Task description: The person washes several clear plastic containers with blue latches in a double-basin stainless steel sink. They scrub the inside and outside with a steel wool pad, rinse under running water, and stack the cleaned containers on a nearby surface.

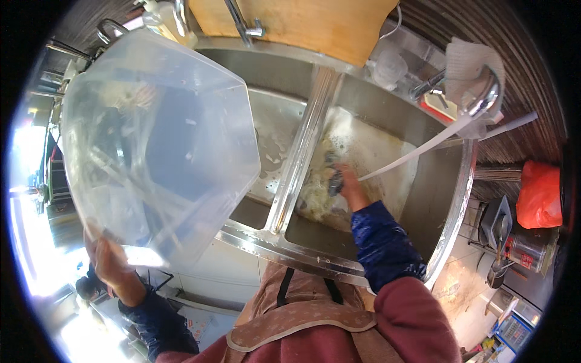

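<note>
My left hand (pixel 109 258) grips the lower rim of a large translucent plastic tub (pixel 204 118), which is raised and tilted above the left basin (pixel 277 113). The tub hides much of that basin. My right hand (pixel 352 186) is down in the right basin (pixel 422 190) of a stainless-steel double sink, holding a dark grey scourer (pixel 335 180) that is blurred. A stream of water (pixel 408 152) from the curved faucet (pixel 488 93) falls beside this hand. Yellowish, foamy water covers part of the basin's floor.
A metal divider (pixel 302 154) separates the basins. Behind the sink stand a wooden board (pixel 299 22), a second tap (pixel 252 31) and a pump bottle (pixel 159 20). A cloth (pixel 472 63) hangs by the faucet. At right are a red plastic bag (pixel 539 195) and a tin (pixel 526 254).
</note>
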`<action>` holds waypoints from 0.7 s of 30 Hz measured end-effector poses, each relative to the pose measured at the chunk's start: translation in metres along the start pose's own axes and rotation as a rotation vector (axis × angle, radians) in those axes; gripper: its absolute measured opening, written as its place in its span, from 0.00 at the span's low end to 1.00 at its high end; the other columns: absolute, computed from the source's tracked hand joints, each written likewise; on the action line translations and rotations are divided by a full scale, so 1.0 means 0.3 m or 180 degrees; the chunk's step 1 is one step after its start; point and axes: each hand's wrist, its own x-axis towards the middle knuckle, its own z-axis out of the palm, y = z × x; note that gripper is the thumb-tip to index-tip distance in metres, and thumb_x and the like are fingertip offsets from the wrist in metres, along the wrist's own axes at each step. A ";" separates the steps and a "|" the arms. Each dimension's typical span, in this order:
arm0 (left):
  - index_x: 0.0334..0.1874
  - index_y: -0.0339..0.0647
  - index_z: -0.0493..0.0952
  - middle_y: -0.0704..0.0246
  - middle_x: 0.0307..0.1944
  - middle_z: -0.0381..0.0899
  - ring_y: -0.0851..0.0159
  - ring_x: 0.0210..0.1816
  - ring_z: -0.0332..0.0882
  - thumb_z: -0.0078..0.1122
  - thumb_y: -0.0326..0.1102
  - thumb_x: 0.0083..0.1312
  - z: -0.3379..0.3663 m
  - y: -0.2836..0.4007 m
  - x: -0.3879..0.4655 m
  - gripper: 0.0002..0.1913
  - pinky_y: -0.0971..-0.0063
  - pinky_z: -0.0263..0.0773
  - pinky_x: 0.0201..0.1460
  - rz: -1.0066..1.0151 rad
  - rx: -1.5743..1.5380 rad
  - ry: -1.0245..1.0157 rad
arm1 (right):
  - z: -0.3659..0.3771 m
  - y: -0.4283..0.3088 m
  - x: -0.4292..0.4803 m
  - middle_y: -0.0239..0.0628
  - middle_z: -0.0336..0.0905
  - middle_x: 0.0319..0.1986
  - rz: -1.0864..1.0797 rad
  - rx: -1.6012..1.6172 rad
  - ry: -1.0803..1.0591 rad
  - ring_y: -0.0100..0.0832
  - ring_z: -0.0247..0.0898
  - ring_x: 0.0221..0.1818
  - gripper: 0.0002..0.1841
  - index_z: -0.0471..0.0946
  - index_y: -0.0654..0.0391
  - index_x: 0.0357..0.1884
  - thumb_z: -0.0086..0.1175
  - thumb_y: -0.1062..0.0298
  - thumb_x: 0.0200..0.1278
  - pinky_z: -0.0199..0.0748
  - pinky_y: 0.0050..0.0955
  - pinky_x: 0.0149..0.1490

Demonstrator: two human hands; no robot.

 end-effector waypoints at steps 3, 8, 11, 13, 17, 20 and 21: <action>0.49 0.36 0.70 0.55 0.50 0.72 0.54 0.50 0.72 0.59 0.34 0.56 -0.186 0.098 0.017 0.19 0.66 0.72 0.51 0.0676 0.1462 0.0099 | -0.055 -0.183 -0.053 0.36 0.71 0.20 -0.0221 0.0905 -0.0323 0.30 0.67 0.20 0.10 0.72 0.55 0.39 0.49 0.60 0.61 0.67 0.31 0.23; 0.53 0.35 0.67 0.54 0.52 0.70 0.57 0.50 0.73 0.56 0.35 0.57 -0.245 0.292 -0.005 0.22 0.67 0.72 0.51 0.0147 -0.0022 0.0527 | -0.105 -0.407 -0.262 0.37 0.73 0.22 -0.0481 0.0876 -0.0650 0.30 0.70 0.22 0.13 0.73 0.60 0.34 0.49 0.58 0.61 0.70 0.29 0.28; 0.55 0.33 0.64 0.53 0.52 0.70 0.57 0.49 0.73 0.54 0.36 0.58 -0.235 0.298 -0.015 0.23 0.67 0.72 0.51 -0.0108 -0.0814 0.0589 | -0.092 -0.482 -0.347 0.38 0.76 0.29 -0.0847 0.0298 -0.1285 0.32 0.74 0.28 0.13 0.74 0.57 0.37 0.52 0.57 0.60 0.75 0.32 0.35; 0.56 0.32 0.63 0.53 0.52 0.70 0.56 0.49 0.73 0.53 0.36 0.59 -0.217 0.279 -0.017 0.24 0.67 0.72 0.51 -0.0368 -0.1551 0.0520 | -0.090 -0.508 -0.388 0.36 0.76 0.31 -0.1023 0.0236 -0.0500 0.31 0.75 0.29 0.11 0.74 0.57 0.39 0.49 0.61 0.61 0.75 0.30 0.35; 0.58 0.30 0.60 0.51 0.51 0.69 0.55 0.48 0.73 0.50 0.37 0.60 -0.117 0.311 -0.011 0.26 0.66 0.73 0.50 -0.0930 -0.3054 0.0121 | -0.124 -0.560 -0.456 0.33 0.75 0.27 -0.1221 -0.0073 -0.0229 0.29 0.72 0.25 0.08 0.73 0.56 0.39 0.51 0.71 0.57 0.73 0.29 0.27; 0.58 0.29 0.60 0.53 0.51 0.70 0.58 0.48 0.74 0.50 0.34 0.56 0.044 0.436 -0.022 0.27 0.70 0.73 0.49 -0.1484 -0.3752 0.0036 | -0.177 -0.602 -0.504 0.31 0.75 0.25 -0.1383 -0.0259 0.0093 0.27 0.72 0.23 0.06 0.74 0.56 0.37 0.54 0.69 0.56 0.72 0.28 0.25; 0.58 0.29 0.60 0.55 0.49 0.71 0.60 0.47 0.74 0.51 0.32 0.54 0.094 0.488 -0.019 0.28 0.72 0.74 0.48 -0.1413 -0.3928 -0.0201 | -0.197 -0.615 -0.518 0.31 0.75 0.25 -0.1401 -0.0377 0.0146 0.27 0.72 0.23 0.07 0.75 0.56 0.35 0.56 0.68 0.56 0.72 0.28 0.25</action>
